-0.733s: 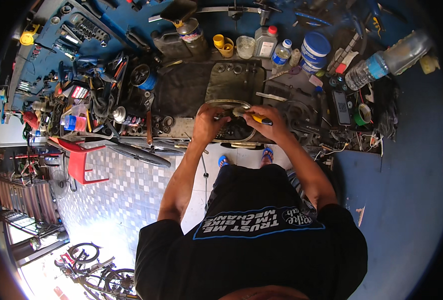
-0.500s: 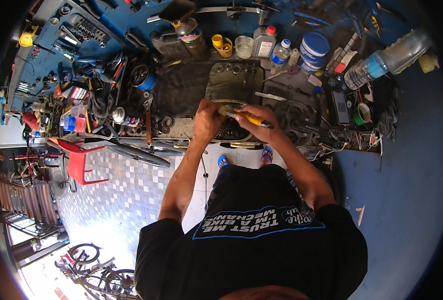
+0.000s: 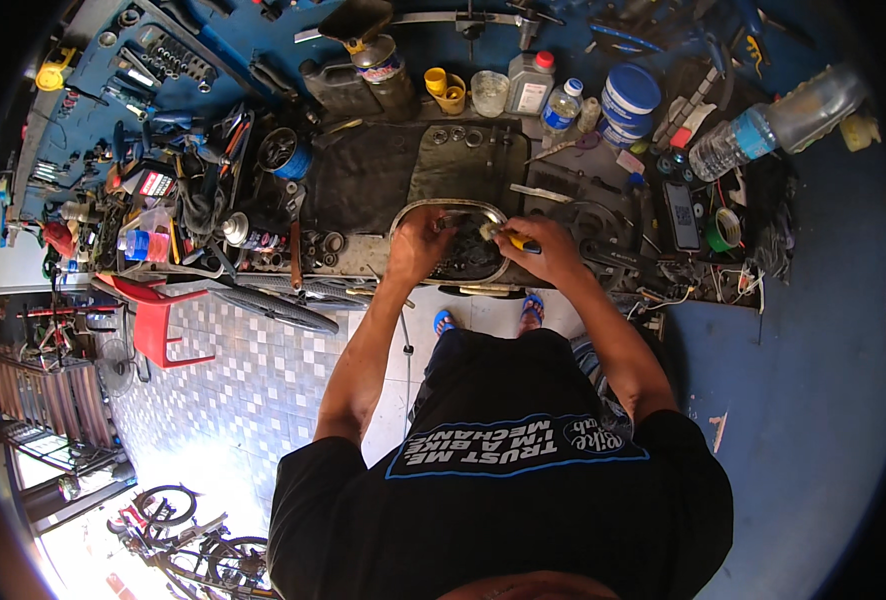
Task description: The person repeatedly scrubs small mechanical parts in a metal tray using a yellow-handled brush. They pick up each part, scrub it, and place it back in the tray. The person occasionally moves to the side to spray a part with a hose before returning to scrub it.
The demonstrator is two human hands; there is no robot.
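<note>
An oval metal tray (image 3: pixel 455 204) with a pale rim lies at the front edge of the workbench, dark bicycle parts inside it. Over its left end my left hand (image 3: pixel 419 243) is closed, fingers pinched round something small that I cannot make out. My right hand (image 3: pixel 549 250) grips a brush (image 3: pixel 528 244) with a yellow and black handle at the tray's right end. The brush's pale tip points left over the tray. A chainring with crank (image 3: pixel 603 252) lies right of my right hand, partly hidden.
Behind the tray lies a dark mat (image 3: pixel 358 165) with small rings on it. Bottles, a blue tub (image 3: pixel 630 90) and a jerrycan (image 3: pixel 343 90) line the back. Tools crowd the left, near a spray can (image 3: pixel 253 236). A phone (image 3: pixel 681 215) rests at right. A red chair (image 3: pixel 163 325) stands below.
My right hand has drawn the brush back to the right, away from my left hand. My left hand has lowered slightly into the tray, and more of the tray's rim shows.
</note>
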